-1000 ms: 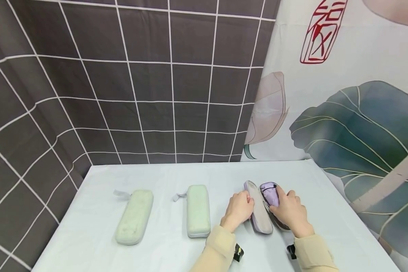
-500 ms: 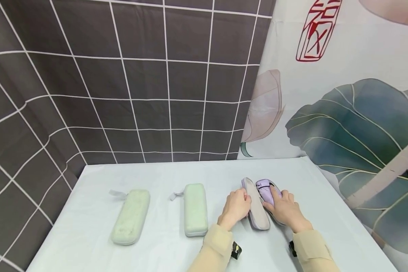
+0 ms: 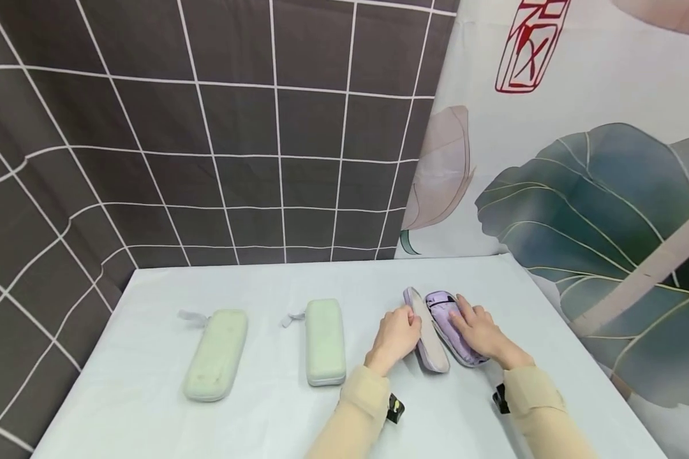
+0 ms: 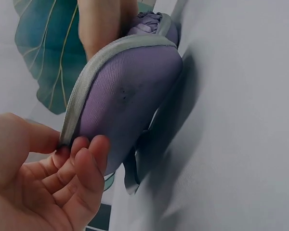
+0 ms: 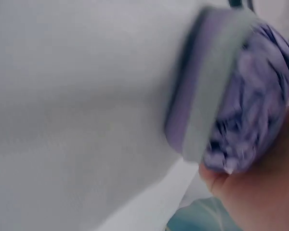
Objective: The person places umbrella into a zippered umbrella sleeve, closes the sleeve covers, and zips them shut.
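Note:
My left hand [image 3: 397, 335] pinches the lid edge of an unzipped purple case [image 4: 130, 91], thumb and fingers meeting on its grey rim. In the head view the lid [image 3: 427, 338] is swung out to the left, its pale lining facing up. The other half holds a folded purple umbrella [image 3: 444, 319] with a dark strap near its far end. My right hand [image 3: 485, 335] lies over the umbrella's right side, its fingers fairly straight. Seen from the right wrist, crumpled purple fabric [image 5: 253, 101] bulges above the case's grey rim, beside that hand.
Two pale green cases lie on the white table [image 3: 264, 421]: one tilted green case [image 3: 216, 354] at left and one upright green case [image 3: 325, 341] nearer my left hand. Each has a grey strap at its far left corner. Dark grid cloth [image 3: 235, 127] hangs behind.
My right hand has shifted to the right edge of the umbrella, uncovering more of it. The left hand keeps its pinch on the lid. The head view has drifted slightly.

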